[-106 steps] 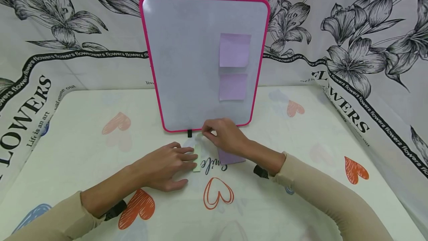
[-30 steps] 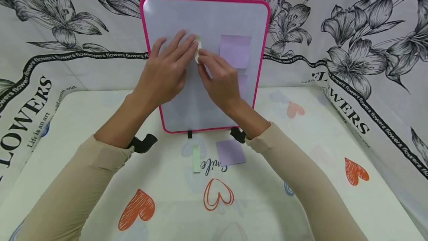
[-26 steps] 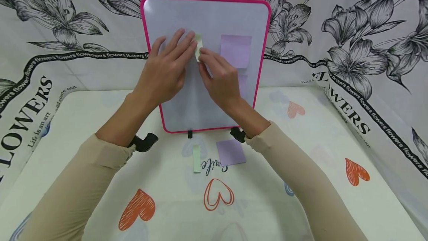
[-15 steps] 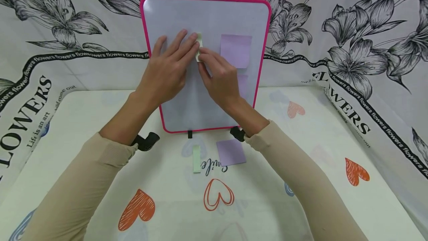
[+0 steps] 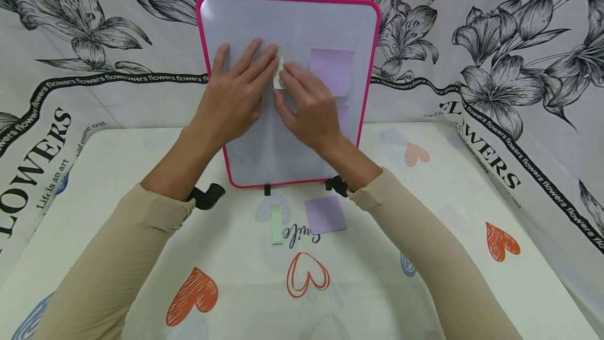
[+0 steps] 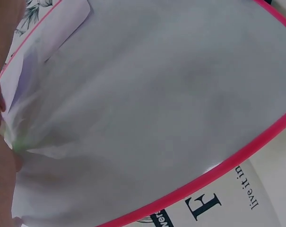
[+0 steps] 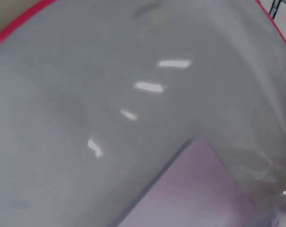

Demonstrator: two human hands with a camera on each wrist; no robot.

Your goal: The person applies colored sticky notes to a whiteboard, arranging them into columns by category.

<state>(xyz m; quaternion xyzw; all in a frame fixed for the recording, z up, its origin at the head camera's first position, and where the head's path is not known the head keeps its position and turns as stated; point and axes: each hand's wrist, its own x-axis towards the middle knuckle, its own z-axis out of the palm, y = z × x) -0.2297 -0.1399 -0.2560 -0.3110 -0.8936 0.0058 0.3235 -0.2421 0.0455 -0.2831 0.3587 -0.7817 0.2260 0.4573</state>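
A pale green sticky strip (image 5: 279,70) lies upright against a pink-framed whiteboard (image 5: 255,156), left of two purple sticky notes. The upper purple note (image 5: 332,72) shows whole; the lower purple note (image 5: 343,117) is partly hidden behind the right hand. My left hand (image 5: 236,91) rests on the board, fingers spread, its fingertips on the strip's left edge. Beside the strip's lower right edge, my right hand (image 5: 309,104) touches it with its fingertips, thumb apart just below. In the right wrist view a purple note (image 7: 190,189) fills the bottom.
On the table in front of the board lie a narrow green sticky pad (image 5: 277,224) and a purple sticky pad (image 5: 325,215). Small black feet (image 5: 267,190) support the board's bottom edge. A flower-printed cloth (image 5: 500,67) hangs behind.
Both hands went from the table to the board, bringing a green strip up. Lately the right fingertips slid slightly up the strip and the thumb moved off its lower end.
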